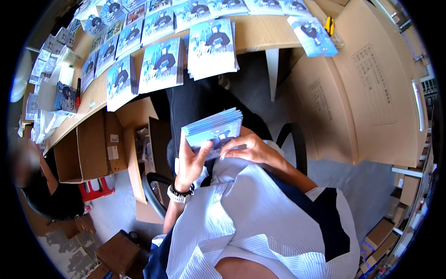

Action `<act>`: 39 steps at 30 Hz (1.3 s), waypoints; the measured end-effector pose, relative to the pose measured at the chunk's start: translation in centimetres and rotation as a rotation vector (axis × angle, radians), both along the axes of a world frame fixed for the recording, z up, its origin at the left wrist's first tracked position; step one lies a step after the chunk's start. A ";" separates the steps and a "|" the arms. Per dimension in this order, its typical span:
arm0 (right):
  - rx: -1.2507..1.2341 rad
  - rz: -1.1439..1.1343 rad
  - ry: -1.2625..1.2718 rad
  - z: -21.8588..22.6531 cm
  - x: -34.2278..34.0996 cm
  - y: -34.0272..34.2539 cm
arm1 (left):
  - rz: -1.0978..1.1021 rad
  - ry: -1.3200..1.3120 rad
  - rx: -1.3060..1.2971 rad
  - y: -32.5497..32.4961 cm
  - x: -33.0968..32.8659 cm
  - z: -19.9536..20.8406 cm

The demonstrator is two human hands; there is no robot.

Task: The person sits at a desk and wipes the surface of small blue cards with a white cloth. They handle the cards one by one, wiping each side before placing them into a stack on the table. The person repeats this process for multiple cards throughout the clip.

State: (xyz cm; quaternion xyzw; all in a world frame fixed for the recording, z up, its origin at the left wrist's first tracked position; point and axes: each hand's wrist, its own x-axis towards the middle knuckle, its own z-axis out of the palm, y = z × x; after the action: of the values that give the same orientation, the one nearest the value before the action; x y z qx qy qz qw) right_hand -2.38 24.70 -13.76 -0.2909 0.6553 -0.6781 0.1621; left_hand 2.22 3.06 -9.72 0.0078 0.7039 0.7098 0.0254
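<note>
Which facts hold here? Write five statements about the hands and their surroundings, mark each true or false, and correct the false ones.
1. The left hand and the right hand both touch a stack of blue printed paper cards. True.
2. The black beaded bracelet is on the right wrist. False: the bracelet is on the left wrist.
3. A slim red-and-black pen is near the left end of the light wooden table. True.
4. The red plastic stool is to the person's right. False: the stool is to the left.
</note>
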 end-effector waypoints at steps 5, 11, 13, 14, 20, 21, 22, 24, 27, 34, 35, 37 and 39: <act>-0.279 -0.166 -0.115 2.6 -2.2 6.3 | -0.293 0.242 0.029 3.5 -2.4 3.3; -0.091 -0.601 -0.199 10.3 -12.6 9.8 | -0.367 0.031 -0.145 4.9 -3.2 2.8; 0.054 -0.531 -0.205 10.1 -16.9 10.4 | -0.390 0.075 -0.193 5.1 -2.9 2.4; -0.030 -0.451 -0.253 9.7 -18.4 10.6 | -0.393 0.077 -0.187 5.2 -2.7 2.3; 0.188 -0.267 -0.237 10.5 -22.0 11.5 | -0.413 0.009 -0.214 5.3 -2.7 1.9; 0.234 -0.304 -0.177 10.8 -21.5 11.3 | -0.414 0.008 -0.214 5.4 -2.6 1.8; 0.277 -0.340 -0.114 11.5 -20.8 10.7 | -0.416 0.011 -0.215 5.6 -2.5 1.8; 0.299 -0.418 -0.038 12.0 -19.3 9.8 | -0.420 0.027 -0.223 5.8 -2.4 1.8; 0.309 -0.534 0.086 10.8 -17.9 10.5 | -0.430 0.058 -0.221 5.8 -2.2 1.4; 0.222 -0.581 0.231 9.6 -17.9 10.2 | -0.475 0.049 -0.234 6.9 -2.3 1.5; 0.217 -0.584 0.228 9.7 -18.0 10.2 | -0.491 0.055 -0.233 7.1 -2.3 1.7; 0.138 -0.627 0.132 10.0 -17.8 10.3 | -0.508 0.064 -0.234 7.3 -2.6 1.9; 0.006 -0.653 0.018 10.3 -17.0 10.9 | -0.508 0.066 -0.242 7.3 -2.5 1.6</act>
State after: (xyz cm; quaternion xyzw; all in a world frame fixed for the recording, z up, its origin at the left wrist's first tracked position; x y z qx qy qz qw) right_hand -19.36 35.61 -3.49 -0.0708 0.7173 -0.6897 -0.0689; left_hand -0.24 10.32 -8.09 0.2040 0.7595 0.5908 0.1803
